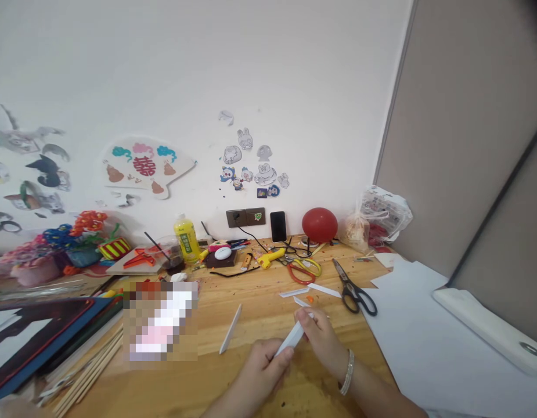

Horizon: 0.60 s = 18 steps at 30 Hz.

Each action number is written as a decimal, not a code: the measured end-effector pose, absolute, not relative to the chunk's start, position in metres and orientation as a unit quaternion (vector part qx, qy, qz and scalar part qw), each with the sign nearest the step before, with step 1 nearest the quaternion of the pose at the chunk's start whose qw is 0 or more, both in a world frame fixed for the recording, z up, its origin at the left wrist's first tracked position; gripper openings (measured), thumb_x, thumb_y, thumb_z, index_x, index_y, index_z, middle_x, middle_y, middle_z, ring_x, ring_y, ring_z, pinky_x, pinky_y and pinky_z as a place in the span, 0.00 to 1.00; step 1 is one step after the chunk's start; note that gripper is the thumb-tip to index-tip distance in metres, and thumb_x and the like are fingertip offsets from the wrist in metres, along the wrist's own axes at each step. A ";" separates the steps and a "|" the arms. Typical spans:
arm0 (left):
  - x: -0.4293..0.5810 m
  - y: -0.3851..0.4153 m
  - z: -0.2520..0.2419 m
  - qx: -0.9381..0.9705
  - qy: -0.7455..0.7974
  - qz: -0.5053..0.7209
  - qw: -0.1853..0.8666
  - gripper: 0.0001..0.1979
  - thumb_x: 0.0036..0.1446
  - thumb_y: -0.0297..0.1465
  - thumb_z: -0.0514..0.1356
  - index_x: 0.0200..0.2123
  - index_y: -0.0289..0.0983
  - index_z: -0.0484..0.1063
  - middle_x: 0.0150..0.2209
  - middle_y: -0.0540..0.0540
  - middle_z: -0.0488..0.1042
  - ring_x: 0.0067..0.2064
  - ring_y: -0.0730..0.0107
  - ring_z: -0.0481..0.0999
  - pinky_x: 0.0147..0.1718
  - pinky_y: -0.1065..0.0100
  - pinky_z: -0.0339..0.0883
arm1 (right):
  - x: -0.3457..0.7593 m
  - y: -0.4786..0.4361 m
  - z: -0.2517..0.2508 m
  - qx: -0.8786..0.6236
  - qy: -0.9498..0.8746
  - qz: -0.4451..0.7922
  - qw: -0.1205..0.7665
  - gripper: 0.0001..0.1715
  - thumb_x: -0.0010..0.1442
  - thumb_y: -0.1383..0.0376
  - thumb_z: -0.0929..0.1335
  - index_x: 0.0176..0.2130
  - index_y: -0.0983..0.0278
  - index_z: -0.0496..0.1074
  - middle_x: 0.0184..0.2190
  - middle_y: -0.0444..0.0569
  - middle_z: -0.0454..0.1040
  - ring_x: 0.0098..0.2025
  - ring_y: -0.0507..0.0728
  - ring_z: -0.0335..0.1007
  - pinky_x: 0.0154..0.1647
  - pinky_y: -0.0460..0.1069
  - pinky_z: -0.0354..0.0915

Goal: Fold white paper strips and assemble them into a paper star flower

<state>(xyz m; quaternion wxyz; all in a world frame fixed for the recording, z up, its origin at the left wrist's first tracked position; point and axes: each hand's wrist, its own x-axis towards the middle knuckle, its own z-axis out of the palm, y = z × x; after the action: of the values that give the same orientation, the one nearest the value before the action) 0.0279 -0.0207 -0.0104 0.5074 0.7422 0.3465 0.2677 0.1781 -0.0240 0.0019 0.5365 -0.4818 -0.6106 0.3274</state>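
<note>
Both hands hold a folded white paper strip [291,338] at a slant above the wooden table. My left hand [265,363] pinches its lower end, thumb on top. At the upper end, my right hand [323,337] grips it between thumb and fingers; a bracelet circles that wrist. Another white folded strip [230,330] lies alone to the left. Beyond my right hand are a strip [324,289] and a second one [293,292], with the tip of a further strip partly hidden by the hand. Black-handled scissors [357,296] lie partly opened to the right.
Yellow-and-orange-handled scissors [306,269], a yellow glue gun [271,258], a red balloon [319,224] and a phone [277,226] are toward the wall. A drink bottle [187,239] and cup [173,259] stand left. White sheets [425,337] cover the right; wooden sticks [96,366] lie left.
</note>
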 end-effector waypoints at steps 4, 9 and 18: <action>0.028 -0.023 -0.001 0.752 0.347 0.291 0.479 0.20 0.54 0.47 0.49 0.25 0.35 0.63 0.21 0.52 0.62 0.25 0.74 0.60 0.25 0.74 0.55 | 0.178 -0.024 -0.001 -0.473 -0.645 0.290 0.526 0.30 0.57 0.44 0.54 0.18 0.62 0.54 0.16 0.40 0.52 0.21 0.50 0.51 0.22 0.45 0.51; 0.027 -0.021 0.008 0.783 0.353 0.298 0.416 0.14 0.51 0.39 0.54 0.22 0.34 0.66 0.26 0.48 0.66 0.31 0.68 0.64 0.33 0.69 0.58 | 0.177 -0.024 0.000 -0.454 -0.682 0.277 0.502 0.29 0.58 0.47 0.55 0.17 0.63 0.56 0.16 0.41 0.55 0.21 0.50 0.52 0.22 0.45 0.52; 0.023 -0.027 0.011 0.800 0.290 0.137 0.507 0.22 0.55 0.45 0.49 0.23 0.33 0.69 0.21 0.51 0.63 0.25 0.74 0.61 0.26 0.74 0.56 | 0.179 -0.024 0.000 -0.377 -0.744 0.394 0.385 0.31 0.57 0.44 0.54 0.16 0.63 0.51 0.15 0.38 0.49 0.19 0.47 0.45 0.18 0.44 0.43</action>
<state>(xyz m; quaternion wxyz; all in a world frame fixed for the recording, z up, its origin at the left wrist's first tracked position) 0.0231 -0.0267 0.0109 0.5073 0.7998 0.2900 0.1372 0.1789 -0.0235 0.0004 0.3853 -0.3775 -0.7441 0.3940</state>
